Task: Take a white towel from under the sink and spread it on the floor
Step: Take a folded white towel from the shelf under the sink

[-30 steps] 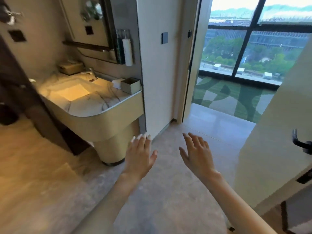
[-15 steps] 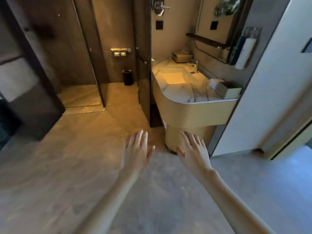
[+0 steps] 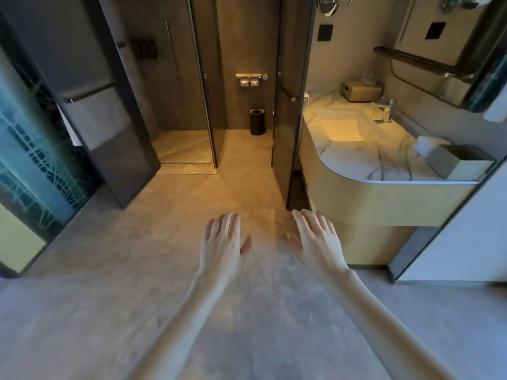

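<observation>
Bathroom, stone-look floor (image 3: 115, 283), bare and broad left of the sink vanity (image 3: 365, 204). Vanity: rounded cream front, marble top, lit basin (image 3: 338, 127), faucet (image 3: 384, 108), open box (image 3: 463, 165) at its near corner. Dark partition panel (image 3: 285, 111) touching the vanity's left edge; black bin (image 3: 257, 122) beyond it. Left hand (image 3: 222, 248) and right hand (image 3: 318, 242) near the vanity base, fingers spread, holding nothing. White towel: not visible; the space under the vanity is hidden.

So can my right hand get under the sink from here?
Probably not yet. The right hand hovers open in front of the sink cabinet, whose curved front hides the space below; no towel shows.
</observation>
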